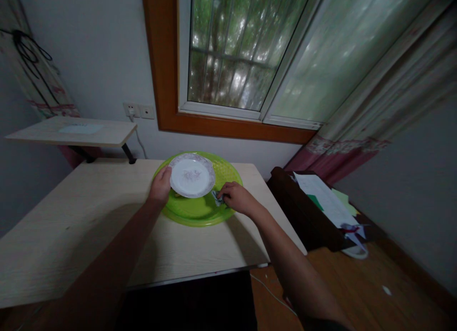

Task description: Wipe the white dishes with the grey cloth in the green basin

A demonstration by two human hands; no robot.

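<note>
My left hand (pixel 160 186) grips the left rim of a white plate (pixel 192 176) with a faint floral pattern in its middle and along its border. The plate is over a large round green tray (pixel 194 219), its face tilted towards me. To the right of the plate, my right hand (pixel 233 196) pinches a small crumpled grey-white piece (pixel 217 198), which looks like cloth or paper. That piece is close to the plate's lower right rim; whether they touch, I cannot tell. Something small and yellowish peeks out below the plate's left edge, mostly hidden.
The tray rests on a pale wooden table (pixel 200 250) against the wall. A raised shelf (pixel 71 131) stands at the back left. Beyond the table's right edge is a dark brown box-like piece (pixel 303 217) with papers (pixel 321 198) on it. A white cable (pixel 273 293) trails on the floor.
</note>
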